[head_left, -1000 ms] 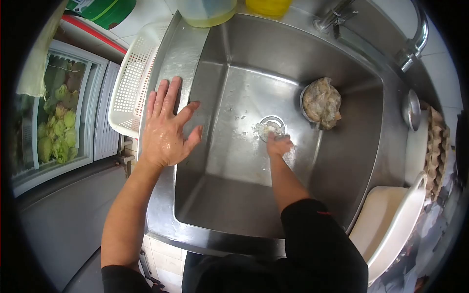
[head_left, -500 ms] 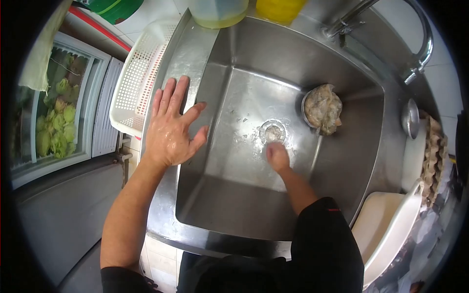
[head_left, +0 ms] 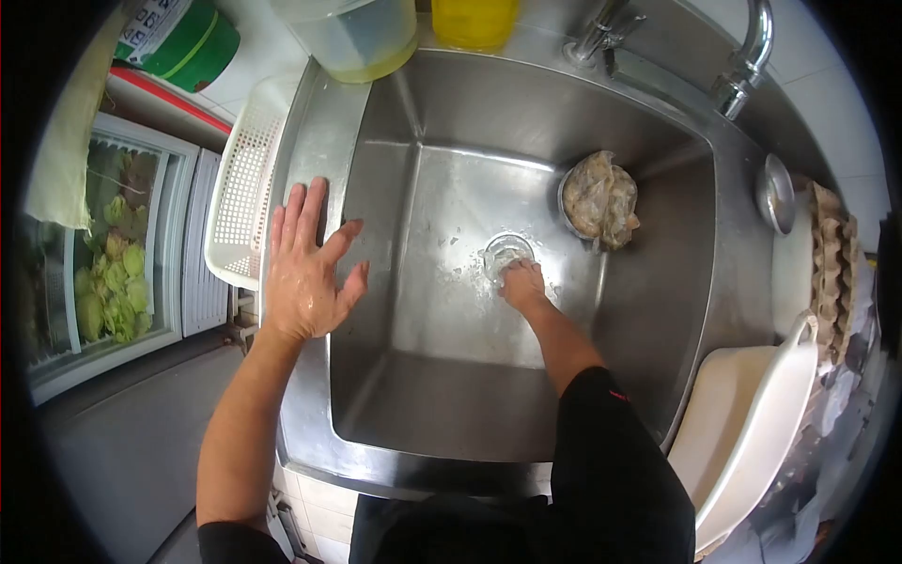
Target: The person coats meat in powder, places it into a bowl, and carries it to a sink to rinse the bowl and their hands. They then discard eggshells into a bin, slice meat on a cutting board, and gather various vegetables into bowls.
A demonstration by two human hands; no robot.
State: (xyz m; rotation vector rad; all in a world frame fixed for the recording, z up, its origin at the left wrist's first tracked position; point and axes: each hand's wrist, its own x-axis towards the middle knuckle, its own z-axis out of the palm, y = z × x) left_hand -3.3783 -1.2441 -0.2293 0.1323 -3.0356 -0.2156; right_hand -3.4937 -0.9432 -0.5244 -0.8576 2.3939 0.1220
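Observation:
My left hand (head_left: 305, 268) lies flat and wet on the left rim of a steel sink (head_left: 442, 376), fingers spread, holding nothing. My right hand (head_left: 522, 285) reaches down to the sink floor and touches the round drain strainer (head_left: 505, 252), where pale food scraps lie; its fingers are bunched and I cannot see whether they grip anything. A metal bowl heaped with greyish raw meat (head_left: 599, 199) sits on the sink floor, just right of the drain.
A white perforated basket (head_left: 242, 179) leans beside the sink's left rim. Jugs (head_left: 352, 33) and taps (head_left: 742, 56) stand at the back. A white tub (head_left: 752, 423) sits at the right. Green vegetables (head_left: 113, 273) fill a glass-topped chest at the left.
My right hand pulled back from the drain, then returned onto it. The left hand stayed flat on the rim while the view shifted slightly.

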